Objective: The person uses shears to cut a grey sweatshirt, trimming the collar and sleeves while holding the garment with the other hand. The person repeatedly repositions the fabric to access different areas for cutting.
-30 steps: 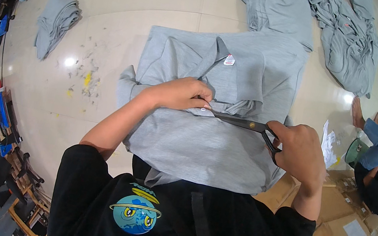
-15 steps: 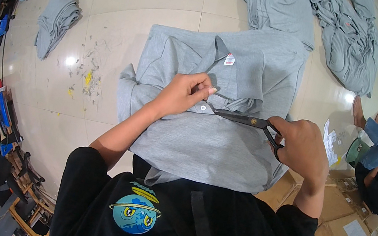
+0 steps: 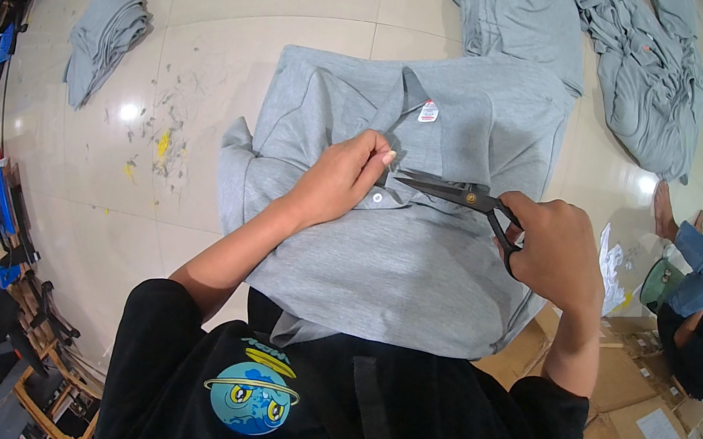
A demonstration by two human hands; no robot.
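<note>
A grey collared shirt (image 3: pixel 389 273) lies spread across my lap, its collar turned away from me and a white label inside the neck. My left hand (image 3: pixel 342 178) is closed in a pinch over the front placket; whatever is between thumb and fingertips is too small to tell. Just below those fingertips a white button (image 3: pixel 377 197) shows on the placket. In my right hand (image 3: pixel 557 256) is a pair of black scissors (image 3: pixel 455 194), with fingers through the handles. Its blades point left, lie nearly together, and their tips are a little right of my left fingertips.
A folded grey garment (image 3: pixel 106 40) and scattered thread scraps (image 3: pixel 167 135) lie on the tiled floor to the left. More grey garments (image 3: pixel 646 93) are heaped at the far right. Cardboard boxes (image 3: pixel 621 399) stand close on my right, with a seated person (image 3: pixel 695 327) beyond.
The scissors have lifted slightly away from the placket near the button, moving up and a bit left with my right hand. My left fingers have closed more tightly and shifted slightly upward.
</note>
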